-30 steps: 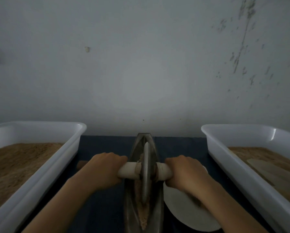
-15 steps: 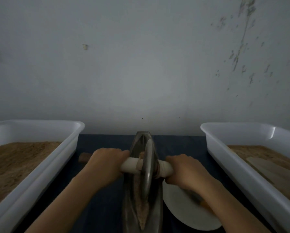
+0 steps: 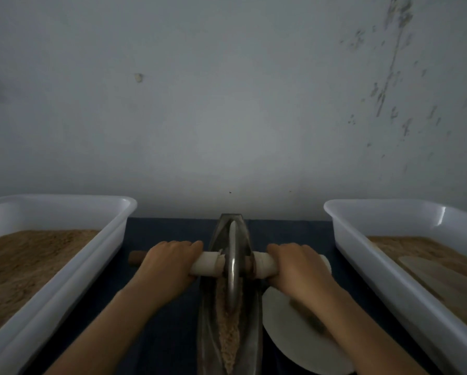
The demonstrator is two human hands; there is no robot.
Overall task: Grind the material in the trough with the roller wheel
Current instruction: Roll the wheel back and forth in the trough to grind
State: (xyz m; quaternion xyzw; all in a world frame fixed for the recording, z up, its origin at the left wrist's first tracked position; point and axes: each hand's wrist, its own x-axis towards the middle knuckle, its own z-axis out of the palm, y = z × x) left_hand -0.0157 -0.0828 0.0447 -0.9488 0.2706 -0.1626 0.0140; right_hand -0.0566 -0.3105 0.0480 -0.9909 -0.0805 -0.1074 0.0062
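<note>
A narrow, boat-shaped metal trough (image 3: 254, 328) lies lengthwise on the dark blue table, pointing away from me. Coarse tan material (image 3: 228, 339) fills its groove in the near half. The metal roller wheel (image 3: 233, 269) stands upright in the groove towards the far end. A wooden axle wrapped in white (image 3: 206, 265) runs through the wheel. My left hand (image 3: 167, 269) grips the axle left of the wheel. My right hand (image 3: 298, 269) grips it on the right.
A white plastic tub (image 3: 64, 282) with brown powder stands at the left. Another white tub (image 3: 384, 280) with brown powder and a flat pale scraper (image 3: 438, 274) stands at the right. A white round plate (image 3: 302, 339) lies beside the trough under my right forearm. A grey wall rises close behind.
Both hands have pushed the wheel away from me along the trough, towards its far end. More ground material lies exposed in the near half.
</note>
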